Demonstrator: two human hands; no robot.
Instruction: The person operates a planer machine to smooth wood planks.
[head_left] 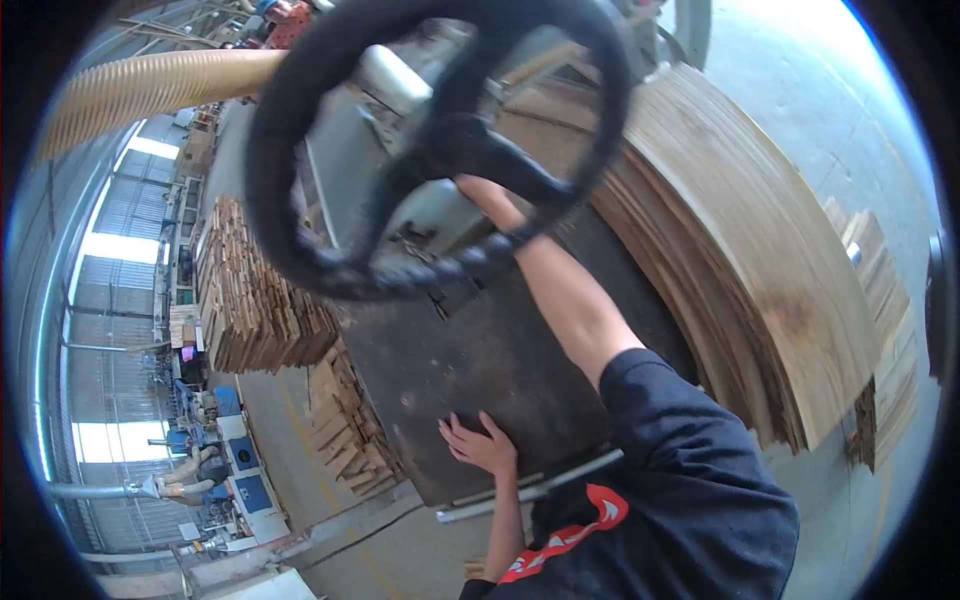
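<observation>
My left hand (482, 447) rests on a dark, scuffed machine table (480, 360), fingers spread and nothing in them. My right arm stretches forward over the same table. Part of my right hand (478, 190) shows behind a big black three-spoked wheel (460, 145), which is near the camera and blurred. The fingers of that hand are hidden, so what they touch or hold does not show. Small metal parts (415, 238) sit on the machine beyond the table, seen through the wheel.
A tall stack of wide wooden boards (750, 230) stands right of the table. Piles of rough wood pieces (250, 300) lie to the left. A ribbed beige hose (170, 90) crosses the upper left. A person in orange (290, 22) is far back. Blue-and-white machinery (245, 470) stands lower left.
</observation>
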